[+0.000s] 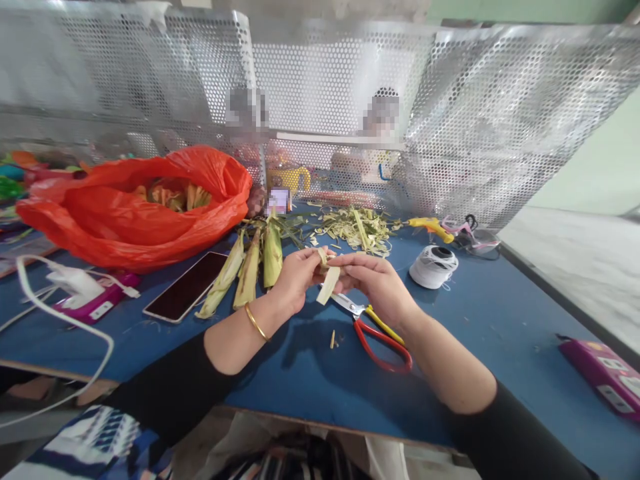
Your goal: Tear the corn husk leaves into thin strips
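Note:
Both hands meet over the blue table [310, 380], fingers closed on a pale green husk strip [329, 285]. My left hand [299, 275] pinches its upper, curled end. From the right, my right hand [373, 279] grips the same strip, whose flat end hangs down between the hands. Scissors [383, 343] with one red and one yellow handle lie just below my right hand, blades partly hidden. Left of my left hand lie several corn husks [249, 270]. Behind the hands is a pile of shredded husk [357, 228].
A red plastic bag [125, 230] of husks and a phone [186, 287] are at left, near a purple power strip [103, 300]. A thread spool [433, 267], yellow tool [433, 228] and another power strip [603, 373] are at right. People sit behind a perforated screen [330, 80].

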Available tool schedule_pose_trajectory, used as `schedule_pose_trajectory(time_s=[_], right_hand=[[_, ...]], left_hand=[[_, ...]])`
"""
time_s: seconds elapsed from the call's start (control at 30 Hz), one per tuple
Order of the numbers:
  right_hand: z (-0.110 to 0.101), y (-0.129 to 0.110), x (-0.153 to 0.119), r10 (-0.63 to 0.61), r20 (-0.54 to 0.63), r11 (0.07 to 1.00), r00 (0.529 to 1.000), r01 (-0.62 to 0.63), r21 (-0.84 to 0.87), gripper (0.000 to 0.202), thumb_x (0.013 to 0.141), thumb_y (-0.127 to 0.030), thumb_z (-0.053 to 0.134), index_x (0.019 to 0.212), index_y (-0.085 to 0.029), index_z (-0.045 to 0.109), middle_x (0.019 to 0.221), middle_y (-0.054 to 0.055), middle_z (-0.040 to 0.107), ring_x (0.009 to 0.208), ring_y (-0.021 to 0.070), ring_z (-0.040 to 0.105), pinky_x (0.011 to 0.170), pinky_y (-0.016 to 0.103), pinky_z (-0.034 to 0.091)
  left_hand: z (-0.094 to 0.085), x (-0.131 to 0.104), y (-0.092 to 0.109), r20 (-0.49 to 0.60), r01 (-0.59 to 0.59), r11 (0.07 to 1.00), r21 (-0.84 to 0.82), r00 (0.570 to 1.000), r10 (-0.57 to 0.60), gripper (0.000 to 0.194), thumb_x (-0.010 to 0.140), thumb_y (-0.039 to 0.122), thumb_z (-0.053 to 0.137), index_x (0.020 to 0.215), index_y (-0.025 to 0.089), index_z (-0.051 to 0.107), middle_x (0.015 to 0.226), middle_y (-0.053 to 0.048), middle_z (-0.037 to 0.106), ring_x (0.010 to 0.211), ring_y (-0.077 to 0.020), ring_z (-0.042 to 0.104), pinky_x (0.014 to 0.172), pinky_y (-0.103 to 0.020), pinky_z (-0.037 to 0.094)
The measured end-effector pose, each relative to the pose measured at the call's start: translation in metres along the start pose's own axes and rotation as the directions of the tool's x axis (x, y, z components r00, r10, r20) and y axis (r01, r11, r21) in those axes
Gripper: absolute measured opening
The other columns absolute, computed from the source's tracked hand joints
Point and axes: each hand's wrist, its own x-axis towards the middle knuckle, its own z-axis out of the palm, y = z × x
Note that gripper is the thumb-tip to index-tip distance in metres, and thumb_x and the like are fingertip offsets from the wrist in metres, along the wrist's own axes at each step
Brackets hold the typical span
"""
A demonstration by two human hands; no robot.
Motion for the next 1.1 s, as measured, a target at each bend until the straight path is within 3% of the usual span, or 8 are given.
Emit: schedule_pose_trajectory(time_s=[0.1,0.2,0.27,0.37,0.6,0.77,0.97,1.1], right_hand=[[-0.008,-0.004,0.001,0.01,0.073,1.0,0.997,-0.012,0.026,0.025,0.063,-0.024,0.068,0.087,-0.016,0.07,0.076,0.003,0.072,0.064,0.0137,0.066,0.065,0.028,0.051],[-0.014,-0.002,0.004,-0.114,-0.016,0.979,0.993,0.11,-0.172,0.016,0.069,-0.032,0.067,0.073,-0.017,0.066,0.066,0.001,0.066,0.056,0.012,0.058,0.058,0.027,0.046],[-0.015,0.004,0.007,-0.285,-0.126,0.891,0.95,0.214,-0.402,0.021,0.074,-0.036,0.062,0.062,-0.019,0.06,0.059,-0.002,0.057,0.054,0.0109,0.05,0.056,0.026,0.041],[-0.014,0.014,0.01,-0.472,-0.185,0.728,0.862,0.263,-0.633,0.022,0.078,-0.034,0.057,0.062,-0.02,0.055,0.063,-0.003,0.051,0.061,0.0115,0.046,0.06,0.025,0.037],[-0.007,0.026,0.01,-0.339,-0.171,0.712,0.925,0.133,-0.69,0.02,0.082,-0.034,0.046,0.067,-0.023,0.039,0.054,-0.007,0.041,0.052,0.0114,0.038,0.051,0.024,0.028],[-0.008,0.023,0.009,-0.362,-0.208,0.631,0.909,0.075,-0.772,0.019,0.08,-0.033,0.048,0.066,-0.024,0.04,0.052,-0.006,0.042,0.052,0.0126,0.038,0.051,0.024,0.026],[-0.008,0.023,0.008,-0.415,-0.264,0.628,0.871,0.065,-0.775,0.02,0.08,-0.033,0.048,0.064,-0.024,0.041,0.051,-0.005,0.045,0.051,0.0128,0.04,0.052,0.024,0.027],[-0.007,0.023,0.008,-0.415,-0.298,0.625,0.86,0.031,-0.78,0.019,0.08,-0.032,0.049,0.063,-0.023,0.044,0.051,-0.005,0.045,0.051,0.0124,0.039,0.051,0.024,0.027]], left_hand=[[0.0,-0.002,-0.001,0.024,0.005,0.998,0.057,1.0,-0.006,0.017,0.072,0.029,0.073,0.068,0.014,0.068,0.056,-0.001,0.064,0.048,-0.0112,0.058,0.051,-0.022,0.05],[0.001,-0.006,0.0,0.08,0.013,0.994,0.112,0.997,-0.022,0.016,0.073,0.029,0.073,0.07,0.014,0.07,0.06,-0.003,0.067,0.052,-0.012,0.061,0.056,-0.023,0.052],[0.002,-0.008,0.001,0.131,0.022,0.989,0.143,0.991,-0.041,0.017,0.073,0.03,0.073,0.069,0.014,0.07,0.063,-0.004,0.068,0.054,-0.0122,0.063,0.058,-0.024,0.053],[0.003,-0.011,0.002,0.154,0.042,0.985,0.169,0.986,-0.068,0.019,0.073,0.031,0.074,0.07,0.013,0.069,0.063,-0.005,0.069,0.054,-0.0124,0.064,0.056,-0.023,0.053],[0.003,-0.01,0.001,0.13,0.099,0.983,0.154,0.984,-0.119,0.023,0.074,0.03,0.074,0.071,0.014,0.058,0.059,-0.003,0.066,0.049,-0.0117,0.063,0.053,-0.022,0.053],[0.001,-0.009,0.001,0.147,0.163,0.979,0.121,0.973,-0.18,0.019,0.076,0.023,0.071,0.069,0.015,0.056,0.056,-0.001,0.064,0.05,-0.0117,0.063,0.053,-0.022,0.054],[0.0,-0.009,0.005,0.244,0.233,0.972,0.019,0.942,-0.231,0.009,0.079,0.015,0.059,0.073,0.011,0.065,0.067,-0.007,0.068,0.06,-0.015,0.067,0.061,-0.025,0.055],[0.003,-0.013,0.001,0.253,0.144,0.988,0.056,0.955,-0.154,0.005,0.07,0.012,0.069,0.073,0.012,0.065,0.065,-0.004,0.068,0.061,-0.0133,0.066,0.066,-0.025,0.055]])
